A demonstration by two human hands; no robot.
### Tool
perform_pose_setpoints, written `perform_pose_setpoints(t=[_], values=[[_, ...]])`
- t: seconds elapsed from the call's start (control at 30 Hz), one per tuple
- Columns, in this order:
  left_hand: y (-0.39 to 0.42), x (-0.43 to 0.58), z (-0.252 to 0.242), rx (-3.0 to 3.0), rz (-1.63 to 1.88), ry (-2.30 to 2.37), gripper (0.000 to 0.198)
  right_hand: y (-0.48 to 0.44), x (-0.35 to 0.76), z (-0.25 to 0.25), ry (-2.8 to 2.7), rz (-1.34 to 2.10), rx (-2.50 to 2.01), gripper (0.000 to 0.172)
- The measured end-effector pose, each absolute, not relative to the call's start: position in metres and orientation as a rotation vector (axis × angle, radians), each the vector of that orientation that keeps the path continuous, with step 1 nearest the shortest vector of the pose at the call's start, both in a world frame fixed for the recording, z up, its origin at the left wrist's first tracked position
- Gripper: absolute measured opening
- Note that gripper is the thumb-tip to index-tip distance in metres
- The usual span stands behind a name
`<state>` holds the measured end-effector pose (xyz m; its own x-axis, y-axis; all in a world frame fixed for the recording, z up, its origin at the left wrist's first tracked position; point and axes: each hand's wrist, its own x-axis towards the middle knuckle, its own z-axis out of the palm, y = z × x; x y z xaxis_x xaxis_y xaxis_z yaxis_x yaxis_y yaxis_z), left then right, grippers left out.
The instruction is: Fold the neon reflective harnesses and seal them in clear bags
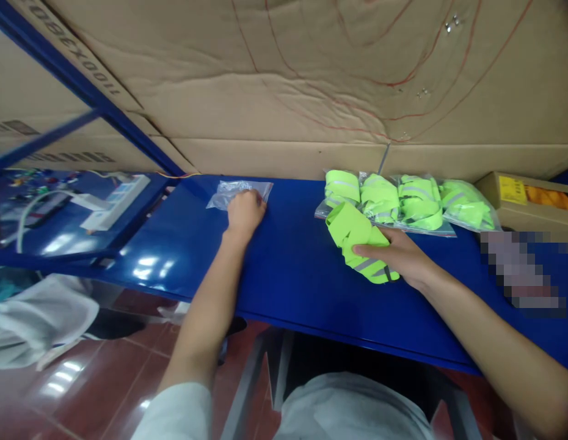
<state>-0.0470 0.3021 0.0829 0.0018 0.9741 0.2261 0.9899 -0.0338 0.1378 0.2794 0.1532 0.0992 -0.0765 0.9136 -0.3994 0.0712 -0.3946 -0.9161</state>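
Note:
My left hand (245, 211), fingers curled closed, is on a clear zip bag (229, 191) that lies flat on the blue tabletop (284, 256). Its fingertips are mostly hidden, at the bag's right part. My right hand (398, 253) is wrapped round a folded neon-yellow reflective belt (361, 241) with grey stripes and a dark strip at its lower end. The thumb presses on top of the belt, which is held above the table. Just behind it lies a row of similar belts packed in clear bags (380, 198).
A cardboard box (499, 195) with something orange in it stands at the far right, near a pixelated object (517, 269). Tall cardboard (288, 110) with red string backs the table. On the left are a blue frame bar (128, 134) and a white power strip (116, 203).

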Motion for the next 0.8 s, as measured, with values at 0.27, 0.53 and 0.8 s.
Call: perform_pose_setpoints(t=[0.27,0.53,0.8], values=[[0.216,-0.016,0.114,-2.218,-0.735,-1.808,0.014,0.149,0.278,0.105,-1.178,1.942,-1.342,0.051],[0.094,0.006,0.088,-2.655,-1.375,-1.624,0.018,0.126,0.254,0.105,-1.259,2.501,-1.159,0.051],[0.084,-0.004,0.095,-2.592,-1.527,-1.892,0.009,0.129,0.254,0.092,-1.153,2.429,-1.338,0.040]])
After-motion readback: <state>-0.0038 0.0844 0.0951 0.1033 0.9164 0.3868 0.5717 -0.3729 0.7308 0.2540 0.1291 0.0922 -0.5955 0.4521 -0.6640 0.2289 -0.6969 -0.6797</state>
